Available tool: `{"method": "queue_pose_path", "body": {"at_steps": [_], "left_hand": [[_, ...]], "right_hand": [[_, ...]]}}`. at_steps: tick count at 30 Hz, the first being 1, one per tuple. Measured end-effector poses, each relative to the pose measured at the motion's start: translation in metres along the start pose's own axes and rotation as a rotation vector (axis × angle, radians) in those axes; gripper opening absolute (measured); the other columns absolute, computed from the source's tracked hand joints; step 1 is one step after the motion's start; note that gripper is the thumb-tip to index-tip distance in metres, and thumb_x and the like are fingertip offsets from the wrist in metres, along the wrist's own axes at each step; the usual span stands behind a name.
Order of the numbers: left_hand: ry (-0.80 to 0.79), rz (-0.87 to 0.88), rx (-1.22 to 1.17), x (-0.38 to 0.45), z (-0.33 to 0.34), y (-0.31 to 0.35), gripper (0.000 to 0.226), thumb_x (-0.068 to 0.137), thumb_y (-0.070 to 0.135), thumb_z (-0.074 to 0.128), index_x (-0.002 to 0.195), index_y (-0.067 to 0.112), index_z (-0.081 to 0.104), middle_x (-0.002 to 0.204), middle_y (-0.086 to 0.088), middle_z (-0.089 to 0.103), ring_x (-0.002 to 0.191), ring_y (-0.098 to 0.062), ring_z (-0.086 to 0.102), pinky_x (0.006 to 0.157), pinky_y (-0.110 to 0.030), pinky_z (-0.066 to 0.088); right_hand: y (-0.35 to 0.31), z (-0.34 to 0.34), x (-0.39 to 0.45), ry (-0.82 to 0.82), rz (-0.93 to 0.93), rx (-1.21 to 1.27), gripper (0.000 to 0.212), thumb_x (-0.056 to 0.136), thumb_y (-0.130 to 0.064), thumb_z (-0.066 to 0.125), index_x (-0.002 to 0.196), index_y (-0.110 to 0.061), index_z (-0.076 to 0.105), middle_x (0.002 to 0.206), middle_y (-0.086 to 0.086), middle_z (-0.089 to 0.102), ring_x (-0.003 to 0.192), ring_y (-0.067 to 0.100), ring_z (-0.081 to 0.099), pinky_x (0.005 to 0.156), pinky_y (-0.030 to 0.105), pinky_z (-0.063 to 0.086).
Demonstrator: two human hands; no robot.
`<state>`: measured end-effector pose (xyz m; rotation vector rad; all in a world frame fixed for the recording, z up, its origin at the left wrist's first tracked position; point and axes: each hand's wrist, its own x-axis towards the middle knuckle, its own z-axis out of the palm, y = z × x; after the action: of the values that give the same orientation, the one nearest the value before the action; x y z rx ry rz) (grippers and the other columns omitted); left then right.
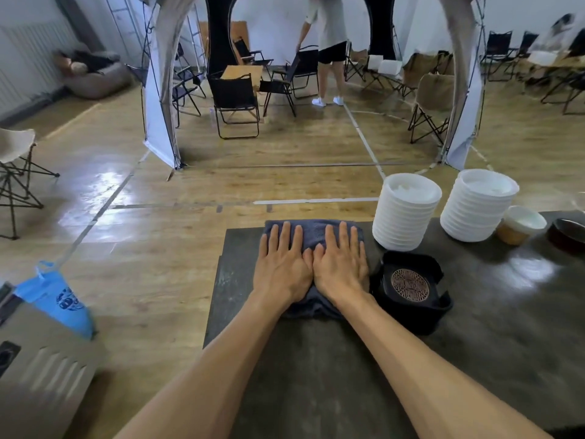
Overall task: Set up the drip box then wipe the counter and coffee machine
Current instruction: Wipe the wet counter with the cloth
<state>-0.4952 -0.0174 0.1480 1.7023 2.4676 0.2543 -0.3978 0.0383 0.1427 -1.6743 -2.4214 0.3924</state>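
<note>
Both hands, left hand [282,262] and right hand [340,260], lay spread flat, thumbs touching, pressing a folded dark blue-grey cloth [311,231] onto the dark grey counter [316,369], evidently for even wiping pressure. The black drip box with its round copper-coloured grille [410,288] sat just right of the cloth.

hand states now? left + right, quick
Left hand: open, fingers straight, pressing flat on the cloth.
Right hand: open, fingers straight, pressing flat on the same cloth.

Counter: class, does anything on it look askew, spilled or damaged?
Nothing stands out. Both hands, left hand and right hand, press flat on the cloth; the bowl stacks stand upright on the counter.
</note>
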Motion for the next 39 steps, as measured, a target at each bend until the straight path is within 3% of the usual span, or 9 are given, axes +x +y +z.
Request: {"method": "queue_pose_path", "body": {"at_steps": [9, 17, 23, 24, 27, 29, 33, 36, 39], "left_hand": [[0.047, 0.028, 0.05, 0.044, 0.001, -0.005, 0.06, 0.103, 0.043, 0.012, 0.156, 0.016, 0.01, 0.165, -0.013, 0.007, 0.152, -0.028, 0.002, 0.123, -0.044, 0.003], [0.026, -0.008, 0.036, -0.017, 0.006, -0.011, 0.061, 0.104, 0.043, 0.009, 0.157, 0.015, -0.005, 0.164, -0.011, -0.011, 0.151, -0.024, -0.012, 0.123, -0.041, -0.005], [0.038, -0.029, 0.067, -0.11, 0.01, -0.011, 0.08, 0.083, 0.052, -0.023, 0.154, 0.016, -0.014, 0.16, -0.008, -0.021, 0.149, -0.022, -0.018, 0.121, -0.037, -0.011], [0.068, -0.026, 0.079, -0.126, 0.013, -0.01, 0.08, 0.086, 0.051, -0.025, 0.155, 0.014, -0.01, 0.161, -0.01, -0.016, 0.15, -0.023, -0.013, 0.122, -0.036, -0.009], [0.053, -0.055, 0.075, -0.167, 0.016, -0.006, 0.075, 0.101, 0.044, -0.005, 0.148, 0.005, 0.038, 0.154, -0.019, 0.034, 0.143, -0.03, 0.033, 0.117, -0.04, 0.013], [0.05, -0.06, 0.085, -0.182, 0.018, -0.005, 0.072, 0.102, 0.043, 0.003, 0.141, 0.004, 0.05, 0.147, -0.018, 0.046, 0.138, -0.03, 0.042, 0.113, -0.039, 0.012], [0.089, -0.059, 0.032, -0.192, 0.013, -0.005, 0.069, 0.101, 0.047, 0.011, 0.142, 0.007, 0.049, 0.148, -0.015, 0.047, 0.138, -0.03, 0.044, 0.117, -0.035, 0.01], [0.146, -0.09, -0.24, -0.189, -0.006, 0.008, 0.063, 0.096, 0.043, 0.039, 0.152, 0.016, 0.031, 0.156, -0.003, 0.037, 0.143, -0.022, 0.034, 0.12, -0.035, 0.021], [0.225, -0.077, -0.51, -0.178, -0.027, 0.039, 0.057, 0.095, 0.03, 0.055, 0.148, 0.022, 0.035, 0.147, 0.007, 0.044, 0.134, -0.013, 0.043, 0.115, -0.032, 0.033]], "right_hand": [[-0.008, 0.001, 0.03, 0.092, 0.048, 0.007, 0.056, 0.104, -0.034, 0.018, 0.156, -0.014, 0.016, 0.165, 0.012, 0.01, 0.152, 0.027, 0.0, 0.123, 0.043, -0.001], [-0.004, 0.008, -0.02, 0.055, -0.101, 0.02, 0.059, 0.103, -0.037, 0.018, 0.156, -0.011, 0.011, 0.165, 0.011, 0.004, 0.152, 0.022, -0.003, 0.123, 0.042, -0.001], [0.002, 0.004, -0.107, 0.055, -0.284, 0.071, 0.076, 0.09, -0.041, -0.001, 0.154, -0.007, 0.019, 0.164, 0.012, 0.012, 0.152, 0.022, 0.003, 0.122, 0.036, -0.003], [0.004, 0.005, -0.122, 0.066, -0.296, 0.081, 0.073, 0.092, -0.04, 0.003, 0.154, -0.007, 0.022, 0.163, 0.012, 0.015, 0.152, 0.023, 0.007, 0.122, 0.036, -0.002], [0.014, 0.008, -0.163, 0.111, -0.293, 0.042, 0.061, 0.095, -0.036, 0.026, 0.144, -0.006, 0.045, 0.153, 0.012, 0.039, 0.145, 0.023, 0.032, 0.121, 0.037, 0.014], [0.017, 0.004, -0.178, 0.104, -0.289, 0.04, 0.055, 0.093, -0.034, 0.034, 0.136, -0.008, 0.056, 0.146, 0.01, 0.05, 0.138, 0.022, 0.043, 0.111, 0.036, 0.021], [0.022, -0.012, -0.179, 0.067, -0.298, 0.342, 0.05, 0.099, -0.031, 0.034, 0.146, -0.016, 0.044, 0.157, -0.004, 0.029, 0.148, 0.01, 0.02, 0.123, 0.03, 0.01], [0.049, -0.035, -0.184, 0.199, -0.125, 0.719, 0.023, 0.093, -0.016, 0.058, 0.111, -0.022, 0.071, 0.117, -0.008, 0.069, 0.109, -0.007, 0.058, 0.097, 0.024, 0.047], [0.094, -0.069, -0.181, 0.32, 0.075, 0.805, 0.02, 0.086, -0.008, 0.065, 0.084, -0.027, 0.066, 0.075, -0.008, 0.068, 0.068, 0.001, 0.062, 0.06, 0.011, 0.045]]}}
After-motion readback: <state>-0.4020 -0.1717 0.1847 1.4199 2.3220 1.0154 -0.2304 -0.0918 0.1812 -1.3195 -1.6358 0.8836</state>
